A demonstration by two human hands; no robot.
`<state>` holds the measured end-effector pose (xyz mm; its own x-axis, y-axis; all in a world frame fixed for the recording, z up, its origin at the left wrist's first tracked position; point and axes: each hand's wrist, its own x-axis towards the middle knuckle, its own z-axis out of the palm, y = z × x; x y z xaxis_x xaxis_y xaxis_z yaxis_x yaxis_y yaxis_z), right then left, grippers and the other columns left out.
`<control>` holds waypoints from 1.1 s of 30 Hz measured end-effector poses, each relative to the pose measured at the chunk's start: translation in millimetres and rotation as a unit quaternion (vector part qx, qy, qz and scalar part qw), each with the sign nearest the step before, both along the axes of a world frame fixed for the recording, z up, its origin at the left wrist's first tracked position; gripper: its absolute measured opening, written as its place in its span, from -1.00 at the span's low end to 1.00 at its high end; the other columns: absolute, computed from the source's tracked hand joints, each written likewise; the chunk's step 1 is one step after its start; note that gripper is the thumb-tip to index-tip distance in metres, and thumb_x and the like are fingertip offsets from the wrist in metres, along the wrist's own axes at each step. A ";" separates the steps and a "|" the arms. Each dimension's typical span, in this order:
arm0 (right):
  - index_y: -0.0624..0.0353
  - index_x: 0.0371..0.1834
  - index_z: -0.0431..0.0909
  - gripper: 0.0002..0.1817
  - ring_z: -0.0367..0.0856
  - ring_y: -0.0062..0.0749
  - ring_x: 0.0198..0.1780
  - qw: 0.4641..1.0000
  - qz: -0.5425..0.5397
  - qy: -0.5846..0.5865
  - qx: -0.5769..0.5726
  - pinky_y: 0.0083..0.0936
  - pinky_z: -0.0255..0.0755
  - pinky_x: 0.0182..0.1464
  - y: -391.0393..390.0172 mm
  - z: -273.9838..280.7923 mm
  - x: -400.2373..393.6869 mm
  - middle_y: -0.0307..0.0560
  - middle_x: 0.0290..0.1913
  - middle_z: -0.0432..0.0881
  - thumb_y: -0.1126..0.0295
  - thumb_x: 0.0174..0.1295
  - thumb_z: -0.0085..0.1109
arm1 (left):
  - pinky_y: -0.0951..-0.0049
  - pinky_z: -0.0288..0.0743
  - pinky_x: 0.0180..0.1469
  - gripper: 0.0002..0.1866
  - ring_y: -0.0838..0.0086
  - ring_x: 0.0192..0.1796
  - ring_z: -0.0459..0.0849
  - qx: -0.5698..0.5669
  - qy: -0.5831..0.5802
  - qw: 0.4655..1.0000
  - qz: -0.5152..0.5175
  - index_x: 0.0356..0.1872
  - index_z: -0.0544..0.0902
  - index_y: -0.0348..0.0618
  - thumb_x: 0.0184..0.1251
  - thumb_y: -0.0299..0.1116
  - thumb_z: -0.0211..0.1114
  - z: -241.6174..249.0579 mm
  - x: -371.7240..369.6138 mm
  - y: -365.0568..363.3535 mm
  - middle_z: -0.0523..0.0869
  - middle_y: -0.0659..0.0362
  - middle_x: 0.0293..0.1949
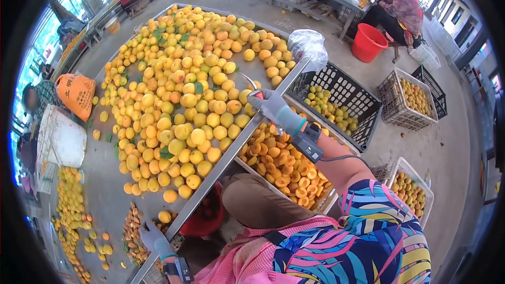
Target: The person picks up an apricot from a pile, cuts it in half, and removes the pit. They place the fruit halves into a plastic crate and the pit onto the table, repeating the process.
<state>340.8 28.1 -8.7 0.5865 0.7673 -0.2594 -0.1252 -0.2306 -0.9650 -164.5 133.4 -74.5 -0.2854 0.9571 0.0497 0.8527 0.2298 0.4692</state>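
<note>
My right hand (274, 109), in a grey glove, is closed around a small curved knife (256, 93) with a red handle, above the metal table edge. Its thin hooked blade points toward a large heap of whole yellow-orange apricots (184, 94). Below this hand, a crate holds halved apricots (286, 163). My left hand (153, 239), also gloved, is low at the near end of the table with its fingers stretched out, beside a pile of brown pits (134, 234). A single apricot (164, 216) lies just above it; its fingertips are too small to see clearly.
A black crate (342, 100) with greenish fruit stands right of the table, near a clear plastic bag (307, 47). A red bucket (205, 213) sits under the table edge by my knee. Across the table are a white bucket (62, 137) and an orange sack (76, 94). Other people sit farther off.
</note>
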 end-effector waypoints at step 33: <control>0.09 0.00 0.55 -0.70 0.51 -0.62 -0.39 0.984 0.087 -0.145 -0.058 -0.65 0.40 -0.49 128.4 59.5 16.6 -0.27 -0.35 0.57 0.28 0.22 0.16 | 0.25 0.53 -0.14 -0.71 0.14 -0.21 0.70 -0.073 0.064 0.993 -0.073 -0.23 0.68 -0.15 0.25 -0.15 0.18 18.9 11.2 -11.7 0.72 0.00 -0.30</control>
